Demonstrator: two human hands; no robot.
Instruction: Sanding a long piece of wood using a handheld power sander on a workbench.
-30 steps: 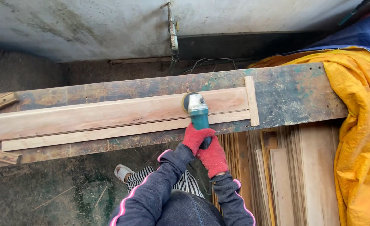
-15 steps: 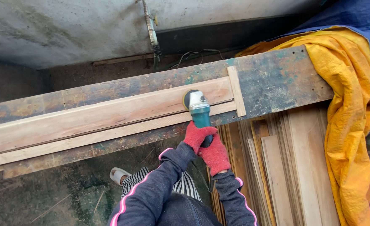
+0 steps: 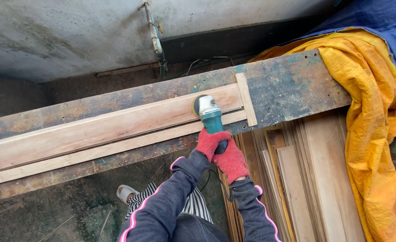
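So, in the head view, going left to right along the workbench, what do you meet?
Long pale wooden plank → teal-bodied angle grinder held in red-gloved hands → short upright wooden stop strip → crumpled yellow tarpaulin.

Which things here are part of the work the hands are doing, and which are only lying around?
In use:
- left hand and right hand, both gripping the teal sander
- wide plank under its disc
- worn workbench carrying the plank

Lying about:
- yellow tarp
- stacked boards below the bench
- blue sheet
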